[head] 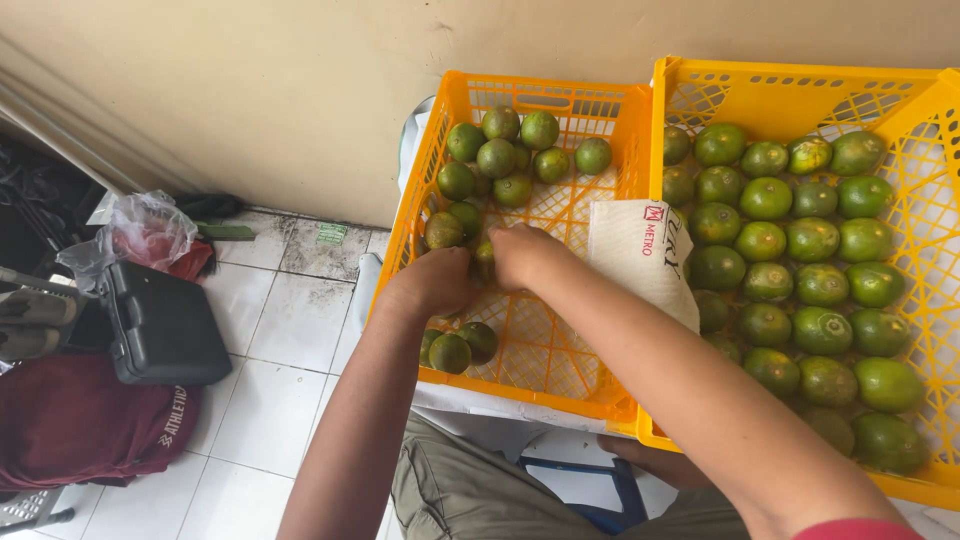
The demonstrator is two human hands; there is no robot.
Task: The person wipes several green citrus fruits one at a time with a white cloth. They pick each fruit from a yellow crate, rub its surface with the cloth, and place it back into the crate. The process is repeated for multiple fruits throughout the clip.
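**Both hands in the left crate**

Left hand (432, 283) and right hand (518, 252) were curled over green citrus (484, 250) mid-crate in the left yellow crate (520, 370); exact grip hidden. Right crate (905, 130) was packed full, white cloth (645, 255) draped over the shared wall

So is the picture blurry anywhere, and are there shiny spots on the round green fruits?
Head view: mostly sharp, with soft, even daylight; the round green fruits in the right yellow plastic crate show small pale glints on top; the left hand and right hand look slightly soft; shadows under the fruits in the left yellow plastic crate are faint; crate edges bend a little toward the frame's sides.
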